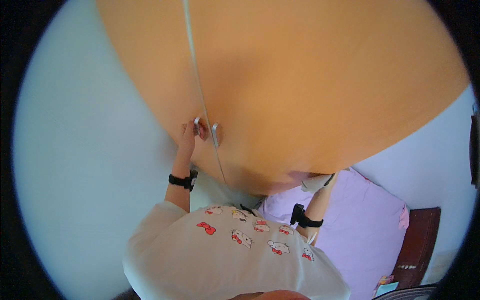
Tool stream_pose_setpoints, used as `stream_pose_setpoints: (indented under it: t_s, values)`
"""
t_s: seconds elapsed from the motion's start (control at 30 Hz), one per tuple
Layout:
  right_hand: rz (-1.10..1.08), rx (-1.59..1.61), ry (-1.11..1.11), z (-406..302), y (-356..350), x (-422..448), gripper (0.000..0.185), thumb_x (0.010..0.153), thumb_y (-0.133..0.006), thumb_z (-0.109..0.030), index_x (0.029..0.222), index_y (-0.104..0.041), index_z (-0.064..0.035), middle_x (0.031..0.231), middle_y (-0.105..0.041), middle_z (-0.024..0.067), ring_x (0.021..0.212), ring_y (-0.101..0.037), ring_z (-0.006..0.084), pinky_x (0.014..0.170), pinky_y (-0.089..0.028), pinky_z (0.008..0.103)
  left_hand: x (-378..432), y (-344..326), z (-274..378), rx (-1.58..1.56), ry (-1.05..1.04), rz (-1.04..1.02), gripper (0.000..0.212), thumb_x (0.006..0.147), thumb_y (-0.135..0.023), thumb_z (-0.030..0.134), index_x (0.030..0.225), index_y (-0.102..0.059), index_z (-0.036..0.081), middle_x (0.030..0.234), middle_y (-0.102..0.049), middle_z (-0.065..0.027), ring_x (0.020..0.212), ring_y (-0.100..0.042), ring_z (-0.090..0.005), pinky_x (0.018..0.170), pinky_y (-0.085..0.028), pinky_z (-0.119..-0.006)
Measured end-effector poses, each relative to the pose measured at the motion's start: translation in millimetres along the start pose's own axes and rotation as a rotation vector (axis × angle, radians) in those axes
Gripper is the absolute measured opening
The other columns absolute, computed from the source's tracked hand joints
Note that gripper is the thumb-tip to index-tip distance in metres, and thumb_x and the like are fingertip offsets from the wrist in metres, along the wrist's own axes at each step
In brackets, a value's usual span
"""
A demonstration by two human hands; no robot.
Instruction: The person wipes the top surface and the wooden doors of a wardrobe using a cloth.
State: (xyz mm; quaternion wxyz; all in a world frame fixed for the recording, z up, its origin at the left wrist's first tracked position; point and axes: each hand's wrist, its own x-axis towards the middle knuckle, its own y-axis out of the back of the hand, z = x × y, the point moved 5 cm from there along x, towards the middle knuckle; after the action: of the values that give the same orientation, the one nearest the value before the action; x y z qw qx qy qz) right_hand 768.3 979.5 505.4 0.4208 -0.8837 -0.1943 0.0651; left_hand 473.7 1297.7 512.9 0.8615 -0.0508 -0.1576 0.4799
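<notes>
My left hand grips the silver handle on the left door of an orange-tan wardrobe. A small reddish patch shows beside the fingers, too blurred to name. A second silver handle sits just right of the pale seam between the two doors, and no hand touches it. My right forearm extends to the wardrobe's lower right edge, where the right hand is hidden. A white cloth-like item with a dark strip lies against that forearm near the edge; whether it is held cannot be told.
Pale walls flank the wardrobe. Behind my right arm is a bed with a lilac cover and a dark red wooden board at its end. Black straps with small devices circle both forearms. A dark object hangs at the far right.
</notes>
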Motion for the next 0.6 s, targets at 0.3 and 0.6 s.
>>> stream_pose_setpoints:
  t_s: [0.3,0.6]
  values:
    - [0.177,-0.883,1.22,-51.3,-82.0,-97.0,0.045,0.086,-0.046,-0.035,0.113,-0.045,0.0007,0.111,-0.047,0.0155,0.1,-0.048,0.0281,0.084,-0.041,0.0413,-9.2,0.5,35.3,-0.041,0.014,0.109,0.043,0.092,-0.038,0.029,0.062,-0.052,0.003,0.051,-0.051,-0.0073,0.045,-0.048,-0.0172,0.047,-0.039,-0.029]
    - [-0.331,-1.651,1.5,-6.0,-103.5,-92.6,0.072,0.075,-0.063,-0.047,0.129,-0.04,-0.0048,0.113,-0.054,0.0154,0.101,-0.052,0.0328,0.087,-0.039,0.0468,-41.9,-13.0,52.6,0.742,-0.472,0.421,0.034,0.092,-0.033,0.019,0.068,-0.05,0.002,0.059,-0.05,-0.0142,0.053,-0.049,-0.0272,0.052,-0.039,-0.036]
